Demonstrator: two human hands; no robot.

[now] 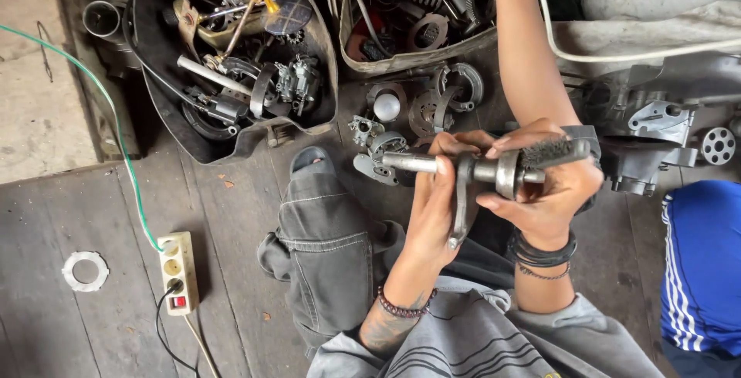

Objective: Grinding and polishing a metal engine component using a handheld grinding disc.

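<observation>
1. A metal shaft (463, 168) with a forked lever on it is held above the lap, between the two hands. Its long axis runs nearly level, from the left fingers across to the right fingers.
2. The left hand (432, 208) is closed around the shaft near its middle. The thumb and fingers are pinched on the round bar, and the lever hangs down just past the palm.
3. The right hand (552, 189) is curled around a wire brush (559, 152). The fingers are pressed together on its handle, and the bristles are laid against the shaft's flanged end, touching it.
4. The bare end of the shaft projects beyond the left fingers, away from the right hand. The flanged end lies directly under the right fingertips; the right hand is therefore the nearer one to the brushed end.
5. Beyond the fingers, loose engine parts (417, 108) lie on the wooden floor (231, 216); a black tub of parts (231, 77) stands well apart, past the left fingers.
6. A second person's arm (525, 54) reaches in from above, close behind the right fingers.
</observation>
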